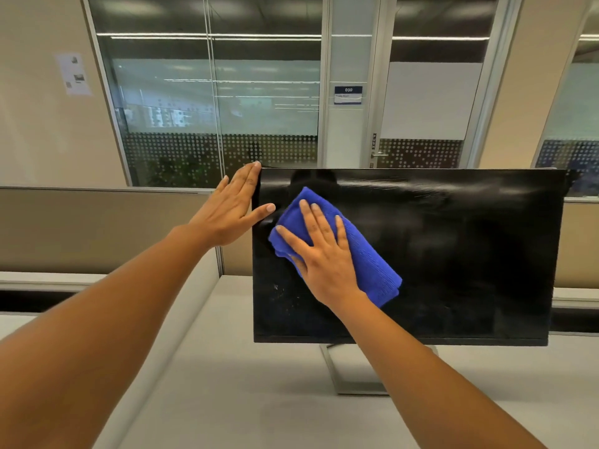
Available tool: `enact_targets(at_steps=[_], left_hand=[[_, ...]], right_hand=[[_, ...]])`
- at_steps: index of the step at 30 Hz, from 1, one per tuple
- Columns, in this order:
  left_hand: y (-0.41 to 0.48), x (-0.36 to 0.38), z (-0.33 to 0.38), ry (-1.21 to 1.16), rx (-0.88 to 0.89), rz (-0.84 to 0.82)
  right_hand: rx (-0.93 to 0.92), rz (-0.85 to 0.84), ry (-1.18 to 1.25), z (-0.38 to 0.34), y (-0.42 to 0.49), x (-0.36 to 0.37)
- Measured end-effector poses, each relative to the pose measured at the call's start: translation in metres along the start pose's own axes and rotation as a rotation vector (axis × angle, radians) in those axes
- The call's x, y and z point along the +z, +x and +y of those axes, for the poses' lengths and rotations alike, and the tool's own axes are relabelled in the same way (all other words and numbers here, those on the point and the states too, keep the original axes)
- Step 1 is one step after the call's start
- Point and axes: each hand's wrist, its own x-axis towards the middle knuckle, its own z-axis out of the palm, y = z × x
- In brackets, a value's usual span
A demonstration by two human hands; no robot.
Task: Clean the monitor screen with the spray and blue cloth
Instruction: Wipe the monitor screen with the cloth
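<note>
- Folded blue ribbed cloth [372,260]: vivid royal blue.
- Flat black monitor screen [453,254]: glossy black, pale smears.
- Angular metal monitor stand [350,380]: silver-grey.
- Frosted glass wall [210,147]: white dot pattern.
- Desk top [243,384]: light grey.

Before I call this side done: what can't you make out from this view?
- Spray: not in the head view.
- Screen under the cloth and right hand: covered, cleanliness unknown.
- Left hand fingers: behind the monitor's edge.
- Door sign small text: too small.
</note>
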Motion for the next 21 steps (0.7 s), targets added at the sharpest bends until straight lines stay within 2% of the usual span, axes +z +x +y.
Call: enact_targets(at_steps=[7,21], left_hand=[[-0.001,0.004,-0.002,-0.046,0.002,0.009],[-0.002,0.004,0.001,0.014,-0.032,-0.015]], right_hand=[[-0.268,-0.217,0.062,-0.025,0.017,0.009],[-0.557,-0.359,-0.089,-0.034,-0.068,0.024]])
